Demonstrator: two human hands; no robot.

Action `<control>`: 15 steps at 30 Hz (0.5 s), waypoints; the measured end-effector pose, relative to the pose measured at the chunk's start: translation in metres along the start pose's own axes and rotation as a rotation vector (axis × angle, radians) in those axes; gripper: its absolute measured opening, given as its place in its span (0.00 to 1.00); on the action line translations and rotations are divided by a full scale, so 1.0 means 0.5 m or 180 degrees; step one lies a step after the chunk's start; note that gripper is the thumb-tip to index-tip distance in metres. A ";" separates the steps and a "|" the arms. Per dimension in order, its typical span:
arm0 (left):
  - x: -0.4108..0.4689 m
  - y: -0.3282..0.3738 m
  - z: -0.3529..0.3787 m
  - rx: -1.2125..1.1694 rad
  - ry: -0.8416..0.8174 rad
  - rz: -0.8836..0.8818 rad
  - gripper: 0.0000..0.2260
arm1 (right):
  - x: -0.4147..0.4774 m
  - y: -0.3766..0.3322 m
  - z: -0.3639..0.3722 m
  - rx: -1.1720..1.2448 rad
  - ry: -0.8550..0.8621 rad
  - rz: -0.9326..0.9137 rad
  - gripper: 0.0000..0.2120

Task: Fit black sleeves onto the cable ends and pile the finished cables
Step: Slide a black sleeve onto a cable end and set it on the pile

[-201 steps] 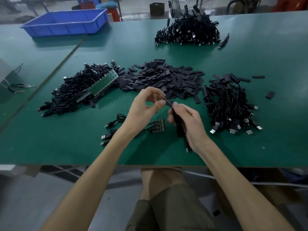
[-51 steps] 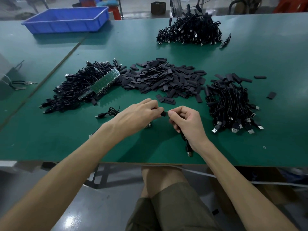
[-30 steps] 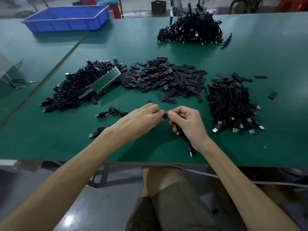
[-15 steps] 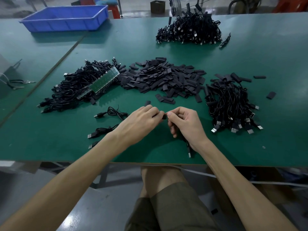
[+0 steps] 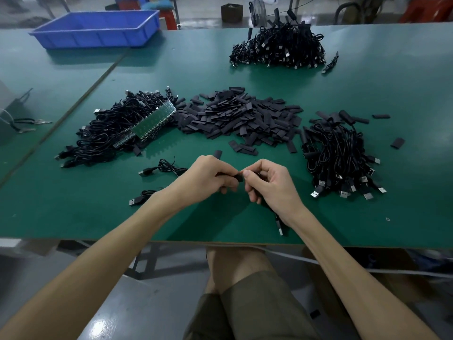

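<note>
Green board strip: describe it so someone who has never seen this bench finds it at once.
On the green table, find the tangled cable pile left of the heap of loose black sleeves. The green board strip lies slantwise on top of it, the only flat, straight-edged, pale green piece among black cables.

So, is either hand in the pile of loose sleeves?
No, left hand and right hand meet in front of it, pinching one sleeve.
</note>
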State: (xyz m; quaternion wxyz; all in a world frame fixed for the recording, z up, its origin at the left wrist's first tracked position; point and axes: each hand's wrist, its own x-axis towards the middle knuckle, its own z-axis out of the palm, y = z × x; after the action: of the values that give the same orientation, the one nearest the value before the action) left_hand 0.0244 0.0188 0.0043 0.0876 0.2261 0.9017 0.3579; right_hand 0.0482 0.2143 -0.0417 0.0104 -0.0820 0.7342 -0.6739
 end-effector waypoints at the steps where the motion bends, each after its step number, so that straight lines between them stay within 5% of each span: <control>1: -0.001 0.002 0.001 0.0020 0.0032 0.0010 0.04 | 0.000 -0.001 0.000 0.0015 0.0027 0.0005 0.05; 9: -0.006 0.022 0.021 0.2042 0.0247 0.1074 0.06 | 0.001 0.002 -0.001 0.0260 0.0286 0.0094 0.06; 15: -0.008 0.027 0.025 0.2329 0.0235 0.1150 0.07 | 0.002 0.000 -0.004 0.0283 0.0245 0.0090 0.05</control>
State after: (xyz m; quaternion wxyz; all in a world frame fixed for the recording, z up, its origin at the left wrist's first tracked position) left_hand 0.0364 0.0333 0.0043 -0.0953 0.3841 0.9179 0.0310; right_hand 0.0471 0.2161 -0.0414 -0.0047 -0.0452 0.7045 -0.7083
